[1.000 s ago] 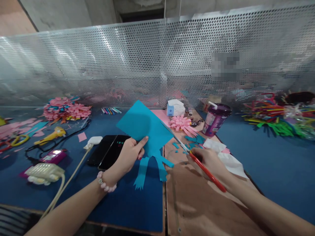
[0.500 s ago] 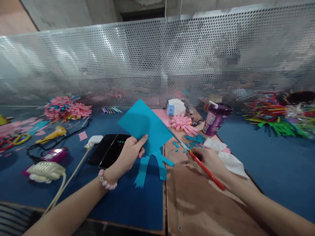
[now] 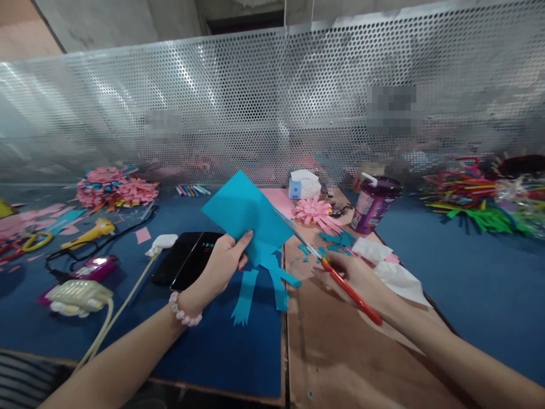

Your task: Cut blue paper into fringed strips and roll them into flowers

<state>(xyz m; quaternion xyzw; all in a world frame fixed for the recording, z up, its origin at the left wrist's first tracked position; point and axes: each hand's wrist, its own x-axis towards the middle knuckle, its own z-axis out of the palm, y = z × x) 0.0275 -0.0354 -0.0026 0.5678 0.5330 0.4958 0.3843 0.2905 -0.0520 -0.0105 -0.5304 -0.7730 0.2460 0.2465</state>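
Note:
A square sheet of blue paper [image 3: 249,210] is pinched by its lower left edge in my left hand [image 3: 225,258], thumb on top. My right hand [image 3: 351,278] grips red-handled scissors [image 3: 349,287], their blades lying along the sheet's right edge. Whether the blades are apart I cannot tell. Below the sheet, cut blue strips [image 3: 246,296] with notched ends rest on the blue table covering. Small blue scraps [image 3: 338,240] are scattered beyond my right hand, near a pink paper flower [image 3: 315,210].
Left of my left hand lie a phone [image 3: 191,261], a white charger [image 3: 164,244], cables and a yellow glue gun [image 3: 91,232]. To the right stand a purple cup [image 3: 374,204] and crumpled tissues [image 3: 395,275]. A perforated metal panel [image 3: 255,113] rises behind.
The blue sheet and my left hand have shifted slightly left. My right hand with the scissors has also moved a little left, its fingers now more spread.

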